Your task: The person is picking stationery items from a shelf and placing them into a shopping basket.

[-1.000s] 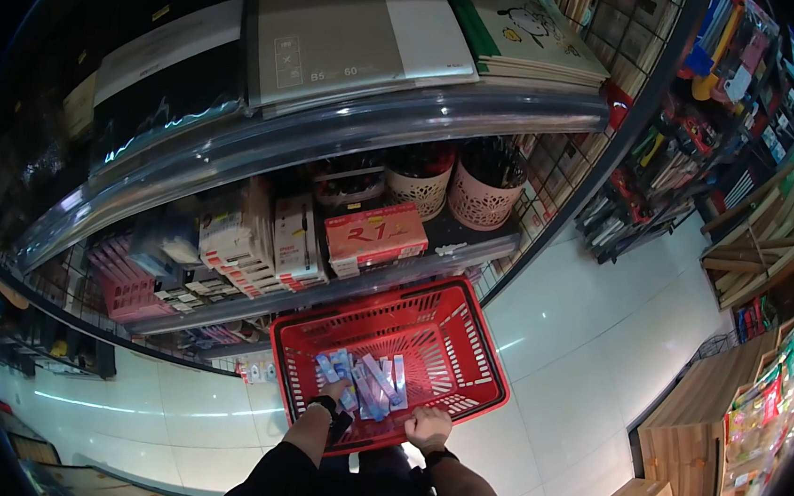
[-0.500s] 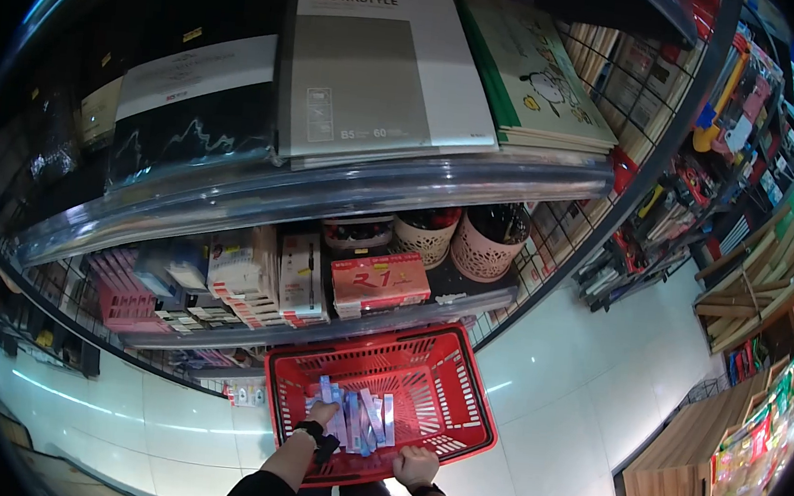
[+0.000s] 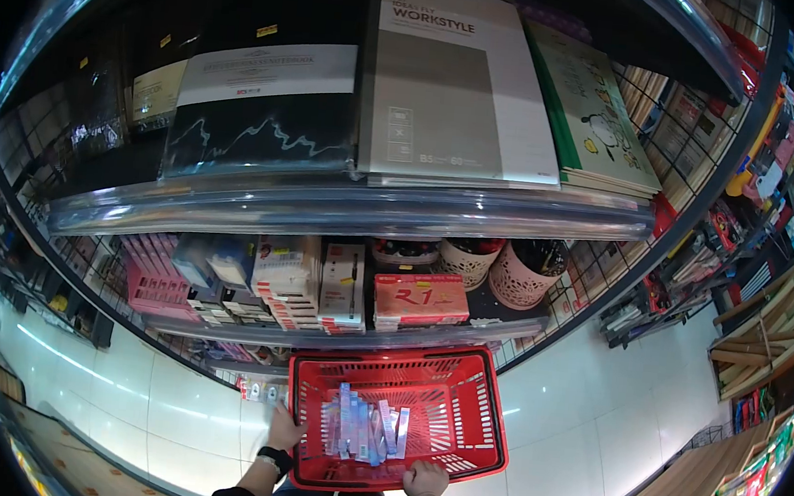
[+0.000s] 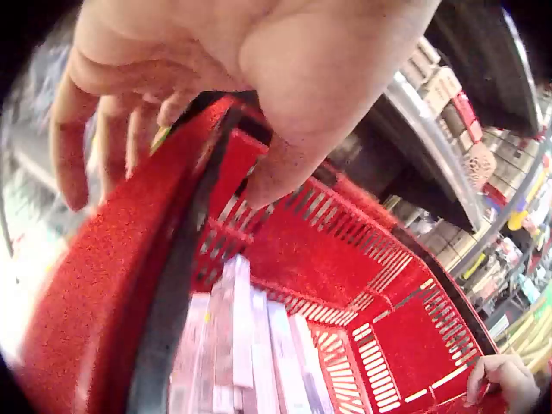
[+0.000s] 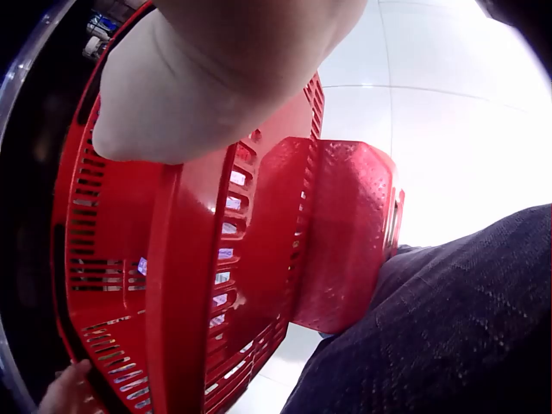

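A red shopping basket (image 3: 472, 415) with slotted sides stands below the shelf in the head view, several slim pale blue and lilac boxes (image 4: 233, 336) lying in it. At its left rim is my left hand (image 3: 284, 430), which holds no box. The left wrist view shows that hand's thumb on the inner side of the rim and its loosely bent fingers (image 4: 71, 164) outside, spaced away from the wall. My right hand (image 3: 426, 482) grips the near rim with curled fingers; in the right wrist view its fingertips are hidden behind the hand.
Notebooks (image 3: 458, 93) fill the upper shelf over the basket. Below them stand boxes, a red carton (image 3: 421, 299) and pierced pots (image 3: 527, 274). The shelf edge (image 3: 353, 208) juts out above the basket. Wooden casing (image 3: 678, 490) borders the tiled floor at right.
My left hand has come out from over the slim boxes to the left rim. The right hand stays on the near rim. The head view has tilted up, showing more notebooks.
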`<move>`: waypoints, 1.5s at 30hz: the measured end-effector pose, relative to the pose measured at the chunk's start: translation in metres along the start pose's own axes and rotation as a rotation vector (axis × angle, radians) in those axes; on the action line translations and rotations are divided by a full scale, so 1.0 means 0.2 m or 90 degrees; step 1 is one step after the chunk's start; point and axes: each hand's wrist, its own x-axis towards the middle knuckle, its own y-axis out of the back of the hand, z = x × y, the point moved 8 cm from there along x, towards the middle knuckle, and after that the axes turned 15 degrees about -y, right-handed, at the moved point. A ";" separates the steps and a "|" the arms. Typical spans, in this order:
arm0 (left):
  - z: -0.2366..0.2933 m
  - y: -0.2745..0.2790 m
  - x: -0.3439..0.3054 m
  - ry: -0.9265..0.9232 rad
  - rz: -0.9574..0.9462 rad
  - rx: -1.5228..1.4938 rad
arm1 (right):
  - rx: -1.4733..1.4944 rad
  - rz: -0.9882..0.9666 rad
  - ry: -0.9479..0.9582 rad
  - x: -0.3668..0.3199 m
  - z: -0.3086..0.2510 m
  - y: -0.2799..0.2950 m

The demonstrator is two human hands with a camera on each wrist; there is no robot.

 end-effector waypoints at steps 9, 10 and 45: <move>0.02 -0.04 -0.07 0.067 0.088 0.026 | -0.013 -0.048 -0.015 0.00 0.00 -0.02; 0.01 -0.04 -0.07 0.077 0.079 0.034 | -0.021 -0.044 -0.014 0.00 0.00 -0.02; 0.00 -0.03 -0.08 0.190 0.033 0.127 | -0.053 -0.082 0.072 0.00 -0.06 -0.03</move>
